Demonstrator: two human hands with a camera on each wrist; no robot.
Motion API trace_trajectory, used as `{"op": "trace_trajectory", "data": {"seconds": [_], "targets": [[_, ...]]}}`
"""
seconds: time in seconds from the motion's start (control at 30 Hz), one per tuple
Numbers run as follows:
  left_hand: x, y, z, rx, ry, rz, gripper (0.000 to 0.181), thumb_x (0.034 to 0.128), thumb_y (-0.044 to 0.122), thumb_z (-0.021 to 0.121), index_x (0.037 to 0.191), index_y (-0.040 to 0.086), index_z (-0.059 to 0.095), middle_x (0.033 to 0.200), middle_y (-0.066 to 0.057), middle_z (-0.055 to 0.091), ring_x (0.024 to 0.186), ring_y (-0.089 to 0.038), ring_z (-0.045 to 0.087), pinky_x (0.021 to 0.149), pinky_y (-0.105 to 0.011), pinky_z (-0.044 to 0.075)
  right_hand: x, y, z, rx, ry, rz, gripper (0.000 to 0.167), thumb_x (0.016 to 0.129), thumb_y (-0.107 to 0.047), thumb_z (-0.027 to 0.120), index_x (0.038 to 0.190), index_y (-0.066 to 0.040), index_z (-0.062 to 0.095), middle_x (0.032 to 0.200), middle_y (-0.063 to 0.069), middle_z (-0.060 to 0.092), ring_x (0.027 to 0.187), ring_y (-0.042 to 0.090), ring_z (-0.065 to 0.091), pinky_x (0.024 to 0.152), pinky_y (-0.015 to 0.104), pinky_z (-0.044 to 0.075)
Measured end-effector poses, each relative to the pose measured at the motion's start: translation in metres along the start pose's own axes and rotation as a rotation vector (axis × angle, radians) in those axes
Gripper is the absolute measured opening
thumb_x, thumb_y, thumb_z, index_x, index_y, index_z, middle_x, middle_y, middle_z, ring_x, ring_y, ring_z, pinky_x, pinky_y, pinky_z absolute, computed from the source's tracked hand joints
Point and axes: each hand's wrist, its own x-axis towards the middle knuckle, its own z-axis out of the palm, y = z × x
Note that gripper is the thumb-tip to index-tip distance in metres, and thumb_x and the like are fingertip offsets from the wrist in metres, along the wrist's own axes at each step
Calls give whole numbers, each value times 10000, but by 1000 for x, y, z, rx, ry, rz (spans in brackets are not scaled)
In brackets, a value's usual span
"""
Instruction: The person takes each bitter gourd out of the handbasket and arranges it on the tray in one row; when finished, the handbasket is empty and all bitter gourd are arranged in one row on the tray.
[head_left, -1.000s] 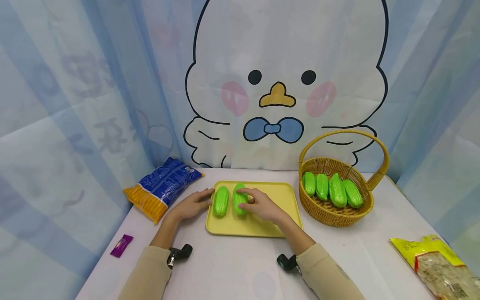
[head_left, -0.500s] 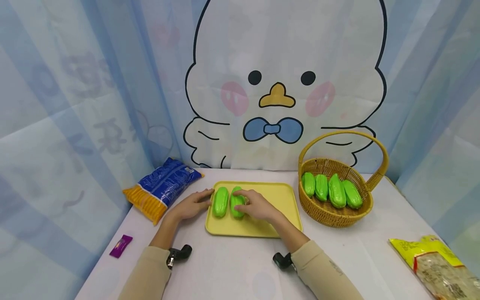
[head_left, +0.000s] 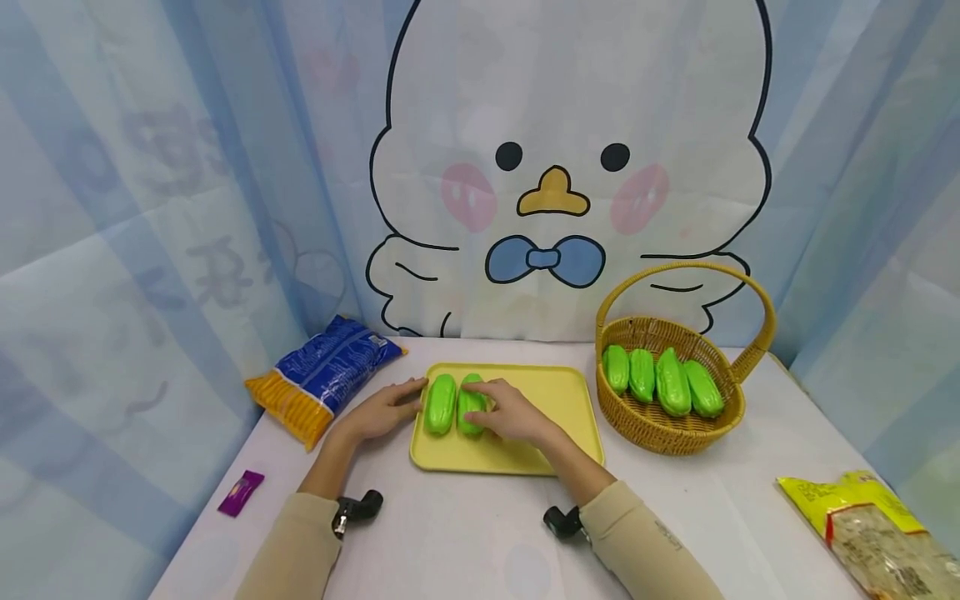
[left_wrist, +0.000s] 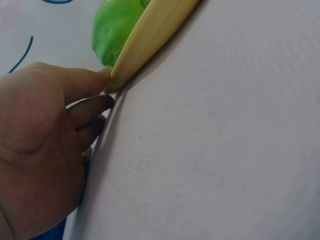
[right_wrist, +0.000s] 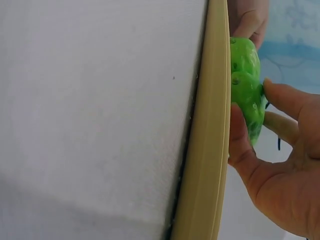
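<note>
Two glossy green ridged vegetables, shaped like short bitter melons, lie side by side at the left of a yellow tray (head_left: 536,417). The right hand (head_left: 513,410) holds the right-hand green vegetable (head_left: 471,408), its thumb at the near end and fingers on the far side and top. In the right wrist view this vegetable (right_wrist: 247,95) appears against the left one (right_wrist: 244,52). At the tray's left edge, the left hand (head_left: 386,409) touches the rim with fairly straight fingers, close to the left green vegetable (head_left: 440,404). In the left wrist view its fingertips (left_wrist: 106,75) meet the tray's corner.
A wicker basket (head_left: 652,437) with a tall handle, holding several similar green vegetables, stands right of the tray. A blue and orange bag (head_left: 326,375) lies at left, with a small purple packet (head_left: 241,492) nearer. A yellow bag (head_left: 873,529) sits at the right edge.
The right hand has moved left with its green vegetable, bringing it beside the left one, most of the way in the first half second. The left hand has stayed at the tray edge.
</note>
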Motion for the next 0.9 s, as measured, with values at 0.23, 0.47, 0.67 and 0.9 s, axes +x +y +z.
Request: {"op": "trace_trajectory", "data": {"seconds": [0.23,0.47,0.67,0.9], "targets": [[0,-1,0,-5,-2,-8,577,1055,371,576,1602,259,430,1703,-99,315,1602,-409,181,1302,-632,79,-1,-2,2,46,-9,42,607,992,-242,731,1550,-149,511,1555,267,409,704,232,687,949,424,548],[1,-1,0,2,-5,3,577,1057,361,573,1603,245,429,1700,-112,318,1597,-411,196,1301,-632,89,-2,-2,2,69,-13,55,631,974,-238,755,1549,-156,510,1561,269,376,632,208,684,882,402,574],[1,0,-1,7,-6,-5,574,1062,366,561,1605,235,426,1699,-123,315,1594,-437,180,1293,-654,87,-3,-3,2,83,-26,29,637,958,-234,776,1533,-125,527,1458,269,419,609,208,681,648,269,552],[1,0,0,1,-8,-4,583,1056,369,573,1604,235,425,1703,-109,308,1597,-422,185,1297,-644,83,-4,-4,3,74,-22,34,684,950,-259,785,1562,-154,496,1489,267,413,592,193,666,651,278,566]]}}
